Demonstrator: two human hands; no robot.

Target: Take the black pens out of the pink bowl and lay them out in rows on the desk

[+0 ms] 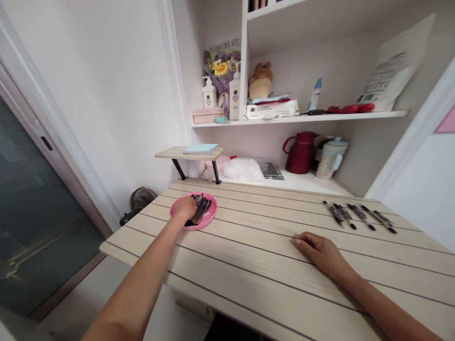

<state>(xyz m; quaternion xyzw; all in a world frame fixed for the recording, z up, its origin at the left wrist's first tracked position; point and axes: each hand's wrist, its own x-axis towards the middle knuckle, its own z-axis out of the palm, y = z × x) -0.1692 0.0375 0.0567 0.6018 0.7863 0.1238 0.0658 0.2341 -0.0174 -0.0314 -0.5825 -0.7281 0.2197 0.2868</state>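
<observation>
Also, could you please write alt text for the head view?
The left hand reaches into a round pink tray of slim dark sticks on a pale, striped wooden table. The right hand lies loosely curled, left of black bristle-tipped brushes.

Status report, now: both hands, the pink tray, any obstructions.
Left hand in pink tray, at dark sticks, grip unclear. Right hand loosely curled at tabletop. Brushes lined up beyond it, rightward. Nothing seen blocking either hand.

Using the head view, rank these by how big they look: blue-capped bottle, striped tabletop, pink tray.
Largest to smallest:
1. striped tabletop
2. pink tray
3. blue-capped bottle, which also stands farther back
</observation>
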